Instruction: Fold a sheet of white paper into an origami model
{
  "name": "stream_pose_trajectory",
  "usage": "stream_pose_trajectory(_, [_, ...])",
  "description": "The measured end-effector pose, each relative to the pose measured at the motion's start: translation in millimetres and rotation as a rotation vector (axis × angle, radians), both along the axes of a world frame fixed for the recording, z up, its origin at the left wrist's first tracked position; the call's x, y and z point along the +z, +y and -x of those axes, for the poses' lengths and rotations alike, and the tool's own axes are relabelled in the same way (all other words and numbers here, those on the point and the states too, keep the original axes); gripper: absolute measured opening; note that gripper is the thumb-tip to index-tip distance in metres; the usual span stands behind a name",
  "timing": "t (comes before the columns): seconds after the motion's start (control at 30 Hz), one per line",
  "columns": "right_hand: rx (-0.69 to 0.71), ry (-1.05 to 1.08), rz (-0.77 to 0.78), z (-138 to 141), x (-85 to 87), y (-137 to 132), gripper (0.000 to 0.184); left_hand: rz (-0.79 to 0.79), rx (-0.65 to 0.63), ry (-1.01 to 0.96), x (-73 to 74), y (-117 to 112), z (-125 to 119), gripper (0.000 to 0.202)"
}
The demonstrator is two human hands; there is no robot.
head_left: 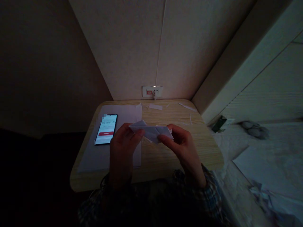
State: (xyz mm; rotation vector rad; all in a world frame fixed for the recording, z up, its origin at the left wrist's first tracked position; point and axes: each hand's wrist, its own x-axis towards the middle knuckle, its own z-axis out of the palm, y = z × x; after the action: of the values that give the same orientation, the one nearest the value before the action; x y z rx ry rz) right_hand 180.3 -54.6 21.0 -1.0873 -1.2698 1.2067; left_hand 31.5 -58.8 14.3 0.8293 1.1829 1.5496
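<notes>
A folded piece of white paper (152, 132) is held up between both hands, above the small wooden table. My left hand (124, 142) pinches its left end, thumb on the near face and fingers behind. At the other end, my right hand (181, 140) grips the paper between thumb and fingers. The paper has pointed corners and several creases. Left of my left hand, a lit phone (105, 130) shows a running timer with a red button. It lies on white paper sheets (129, 110).
Paper scraps (155, 107) and a thin strip (187, 107) lie near the back of the table (201, 151). A wall socket (152, 91) with a plug sits just above its rear edge. To the right, a pale bed (229, 148) carries a dark green box (219, 124) and loose paper (262, 167).
</notes>
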Motion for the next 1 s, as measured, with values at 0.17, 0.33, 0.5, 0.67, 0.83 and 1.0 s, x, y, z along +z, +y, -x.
stream_pose_trajectory(0.17, [0.073, -0.014, 0.007, -0.7, -5.8, 2.4, 0.013, -0.042, 0.019, -0.065, 1.0, 3.2, -0.5, 0.008])
stream_pose_trajectory(0.33, [0.062, -0.044, -0.01, -6.2, -11.8, 6.3, 0.037, -0.056, 0.022, -0.013, -4.4, 7.1, 6.7, 0.011])
stream_pose_trajectory(0.5, [0.068, -0.087, -0.009, 0.4, -14.0, 5.5, 0.016, -0.037, -0.076, 0.072, -7.6, 7.4, 8.1, 0.012])
stream_pose_trajectory(0.67, [0.035, -0.09, 0.009, 6.1, -14.0, 4.4, 0.019, 0.042, -0.22, 0.094, -6.3, 6.5, 5.9, 0.014])
stream_pose_trajectory(0.83, [0.004, -0.088, 0.013, 6.4, -12.4, 4.6, 0.02, 0.098, -0.263, 0.095, -10.0, 7.7, 7.8, 0.015])
stream_pose_trajectory(1.0, [0.032, -0.098, 0.028, 7.1, -14.1, 6.7, 0.019, 0.124, -0.285, 0.131, -12.2, 9.7, 12.7, 0.02])
